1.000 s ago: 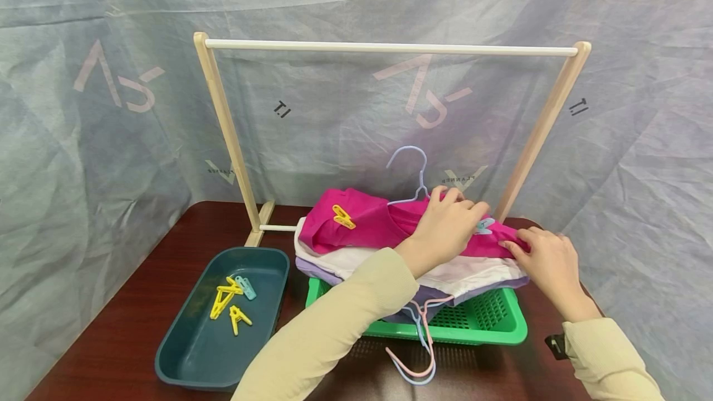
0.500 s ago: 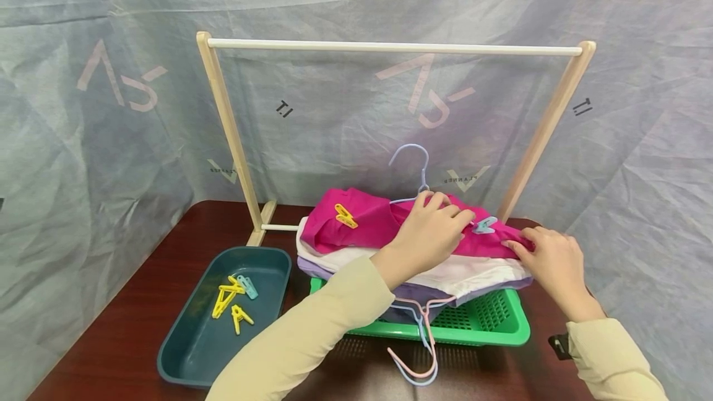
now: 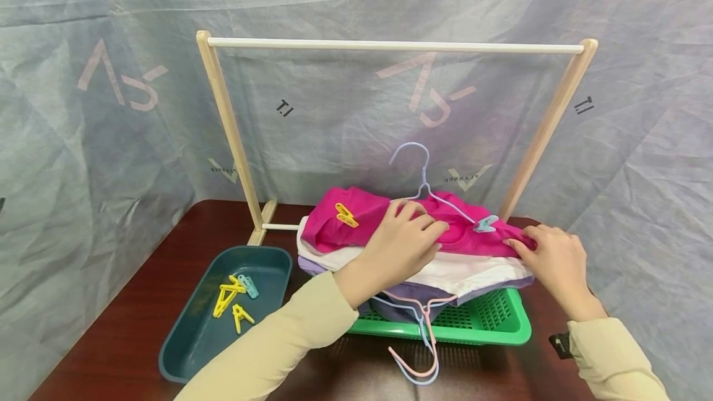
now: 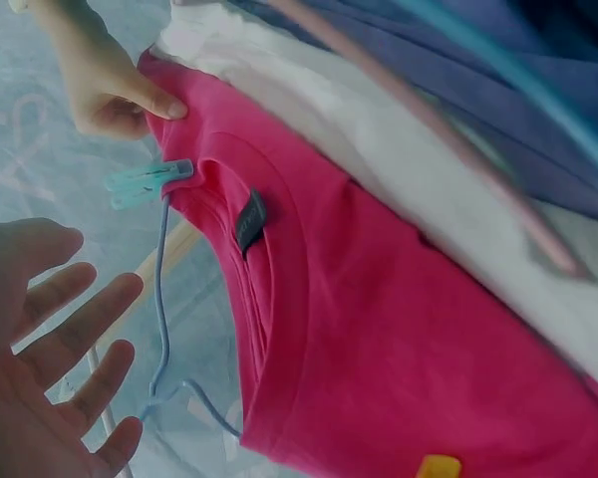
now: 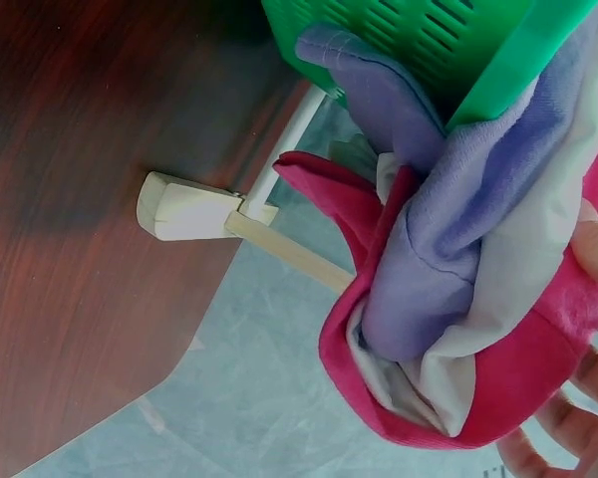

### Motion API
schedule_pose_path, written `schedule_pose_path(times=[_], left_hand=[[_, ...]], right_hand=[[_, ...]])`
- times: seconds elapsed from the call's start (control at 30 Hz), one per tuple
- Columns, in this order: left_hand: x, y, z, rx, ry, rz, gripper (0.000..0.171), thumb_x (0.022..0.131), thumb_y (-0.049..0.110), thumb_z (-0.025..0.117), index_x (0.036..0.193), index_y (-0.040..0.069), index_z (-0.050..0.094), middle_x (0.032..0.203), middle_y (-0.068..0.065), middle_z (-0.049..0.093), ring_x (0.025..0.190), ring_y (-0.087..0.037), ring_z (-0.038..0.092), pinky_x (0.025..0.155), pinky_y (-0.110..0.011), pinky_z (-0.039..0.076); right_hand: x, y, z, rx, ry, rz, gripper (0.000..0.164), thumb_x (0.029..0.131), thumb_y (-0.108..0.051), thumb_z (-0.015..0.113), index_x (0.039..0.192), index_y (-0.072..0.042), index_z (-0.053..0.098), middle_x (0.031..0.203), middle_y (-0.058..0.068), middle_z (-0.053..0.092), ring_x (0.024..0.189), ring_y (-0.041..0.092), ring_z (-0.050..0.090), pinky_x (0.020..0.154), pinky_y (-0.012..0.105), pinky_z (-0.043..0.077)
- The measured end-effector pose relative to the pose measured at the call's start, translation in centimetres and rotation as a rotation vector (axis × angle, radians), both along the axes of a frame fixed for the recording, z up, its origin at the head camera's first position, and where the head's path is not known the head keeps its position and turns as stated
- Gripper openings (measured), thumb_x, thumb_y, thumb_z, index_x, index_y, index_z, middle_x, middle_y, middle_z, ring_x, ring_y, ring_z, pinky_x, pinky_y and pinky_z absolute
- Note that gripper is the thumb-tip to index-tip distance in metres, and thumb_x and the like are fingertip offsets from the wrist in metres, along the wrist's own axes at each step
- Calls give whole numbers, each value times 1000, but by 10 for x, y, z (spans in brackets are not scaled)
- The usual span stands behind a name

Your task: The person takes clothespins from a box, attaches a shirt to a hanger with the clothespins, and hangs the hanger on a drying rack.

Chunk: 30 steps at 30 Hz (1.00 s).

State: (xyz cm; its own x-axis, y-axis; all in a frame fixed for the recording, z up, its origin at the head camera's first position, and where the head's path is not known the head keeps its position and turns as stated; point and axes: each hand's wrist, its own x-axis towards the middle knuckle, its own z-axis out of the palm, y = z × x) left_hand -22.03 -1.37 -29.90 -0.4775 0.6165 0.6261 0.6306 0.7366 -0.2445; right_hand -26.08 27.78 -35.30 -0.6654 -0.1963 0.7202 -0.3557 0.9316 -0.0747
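A magenta shirt (image 3: 367,231) lies on top of a pile of clothes, with a blue hanger (image 3: 425,169) inside its neckline and the hook pointing up. A light-blue clothespin (image 3: 486,224) clips its right shoulder to the hanger; a yellow clothespin (image 3: 346,215) is on its left shoulder. My right hand (image 3: 557,265) pinches the shirt's right end between thumb and fingers. Over the neckline hovers my left hand (image 3: 397,246); in the left wrist view its fingers (image 4: 85,334) are spread, holding nothing, apart from the cloth.
Below the pile stands a green basket (image 3: 490,327), with white (image 3: 445,271) and purple garments and two hanger hooks (image 3: 429,351) over its front rim. A dark teal tray (image 3: 195,339) at left holds several clothespins. Behind, a wooden rack (image 3: 390,46) spans the table.
My left hand has come away from the light-blue clothespin, moving left and toward me across the neckline, exposing more of the hanger. My right hand keeps its pinch on the shirt.
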Motion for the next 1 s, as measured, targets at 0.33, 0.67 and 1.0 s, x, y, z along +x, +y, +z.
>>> schedule_pose_path(times=[0.33, 0.67, 1.0], left_hand=[[9, -46, -1, 94, -38, 0, 27, 82, 28, 64, 108, 20, 63, 99, 4, 67, 101, -17, 53, 92, -39, 35], [16, -97, 5, 153, -8, 91, 27, 84, 26, 62, 109, 17, 63, 103, 1, 66, 102, -22, 51, 89, -42, 36], [18, -165, -5, 240, -63, 228, 28, 83, 24, 64, 110, 15, 62, 104, -3, 66, 100, -26, 51, 85, -47, 36]], right_hand=[[1, -3, -1, -5, 39, 4, 25, 64, -22, 78, 78, -4, 68, 71, 13, 65, 64, 33, 53, 55, 38, 27], [2, -4, -2, -10, 47, 7, 25, 64, -22, 78, 78, -4, 67, 71, 13, 65, 63, 32, 53, 56, 39, 28], [2, -5, -3, -13, 39, 1, 26, 65, -23, 78, 79, -4, 67, 74, 14, 66, 66, 34, 54, 57, 40, 28]])
